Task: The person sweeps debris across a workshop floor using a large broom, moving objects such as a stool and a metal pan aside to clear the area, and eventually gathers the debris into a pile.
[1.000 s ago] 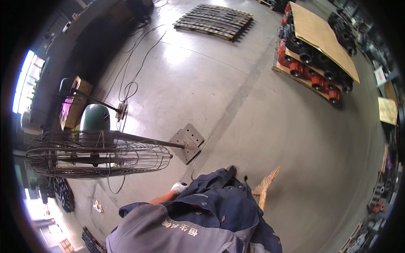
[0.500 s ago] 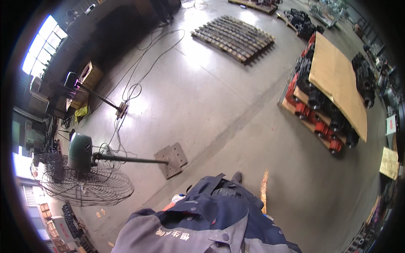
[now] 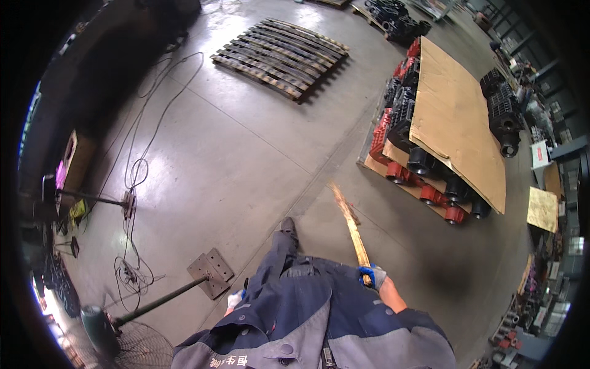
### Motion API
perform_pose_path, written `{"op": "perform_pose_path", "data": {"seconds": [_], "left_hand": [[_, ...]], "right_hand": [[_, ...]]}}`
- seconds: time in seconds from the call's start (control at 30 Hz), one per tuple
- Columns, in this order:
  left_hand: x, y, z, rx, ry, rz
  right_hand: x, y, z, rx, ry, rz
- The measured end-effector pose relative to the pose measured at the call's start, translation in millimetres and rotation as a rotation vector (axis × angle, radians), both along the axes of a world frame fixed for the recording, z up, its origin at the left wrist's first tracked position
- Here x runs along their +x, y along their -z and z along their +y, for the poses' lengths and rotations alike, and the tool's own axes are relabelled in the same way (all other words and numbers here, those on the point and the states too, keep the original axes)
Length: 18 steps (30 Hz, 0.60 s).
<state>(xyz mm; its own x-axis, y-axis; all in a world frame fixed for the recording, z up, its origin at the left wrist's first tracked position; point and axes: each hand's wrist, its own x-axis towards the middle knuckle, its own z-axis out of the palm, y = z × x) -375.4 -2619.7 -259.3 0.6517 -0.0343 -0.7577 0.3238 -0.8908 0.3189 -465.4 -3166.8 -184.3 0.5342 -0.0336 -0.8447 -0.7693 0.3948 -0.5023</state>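
My right hand (image 3: 373, 277), in a blue and pale work glove, is closed around the near end of a long strip of wood (image 3: 353, 230). The strip is light brown and rough-edged, slightly bent, and points forward over the floor. At my left side, my left hand (image 3: 235, 299), also gloved in white and blue, hangs low next to my jacket. It looks curled, and a small dark tip shows just beyond it. What that tip belongs to is hidden, and the sleeve covers part of the hand.
Ahead lies a slatted wooden pallet (image 3: 279, 58). To the right stands a stack of red and black cast parts (image 3: 430, 194) under a cardboard sheet (image 3: 458, 123). On the left are a fan's base plate (image 3: 211, 273), its green motor (image 3: 98, 332) and loose cables (image 3: 138, 166) across the floor.
I have stepped forward, with one foot now out in front. My right hand has come into view, and the wood strip has swung forward and up. The fan and pallet have shifted left in view.
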Motion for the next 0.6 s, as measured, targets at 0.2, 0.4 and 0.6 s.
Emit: {"op": "perform_pose_path", "data": {"seconds": [0.2, 0.4, 0.6], "left_hand": [[156, -39, -70, -0.521, -0.413, -0.157], [250, -42, -115, -0.464, -0.171, -0.367], [274, -30, -154, -0.034, 0.122, -0.391]], "right_hand": [[135, -54, -14, -0.103, 0.221, 0.107], [293, -46, -83, -0.045, 0.348, -0.078], [502, 39, -233, -0.036, 0.48, -0.221]]}}
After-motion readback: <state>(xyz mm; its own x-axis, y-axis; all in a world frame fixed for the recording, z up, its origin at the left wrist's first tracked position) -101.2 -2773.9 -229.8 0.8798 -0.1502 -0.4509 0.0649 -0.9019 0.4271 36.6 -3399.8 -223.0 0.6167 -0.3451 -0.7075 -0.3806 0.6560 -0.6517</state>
